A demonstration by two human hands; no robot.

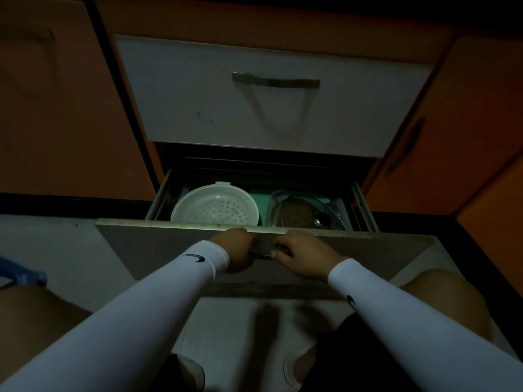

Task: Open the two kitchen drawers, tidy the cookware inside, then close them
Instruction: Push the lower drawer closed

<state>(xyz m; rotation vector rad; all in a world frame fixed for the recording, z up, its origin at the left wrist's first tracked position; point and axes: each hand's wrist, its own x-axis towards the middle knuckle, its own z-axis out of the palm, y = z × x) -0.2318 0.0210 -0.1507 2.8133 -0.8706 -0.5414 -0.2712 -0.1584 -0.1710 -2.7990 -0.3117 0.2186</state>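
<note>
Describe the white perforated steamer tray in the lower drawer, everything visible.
The steamer tray is a round, off-white basket, plastic by the look, with a raised rim, a floor dotted with small holes and a small tab at its far edge. It sits upright in the left half of the partly open lower drawer, its near edge hidden behind the drawer front. A glass lid lies to its right; contact between them cannot be told. Neither hand touches it.

Dim room: orange cabinet doors (65,103), seemingly pale floor (56,244) (tiled)
</note>
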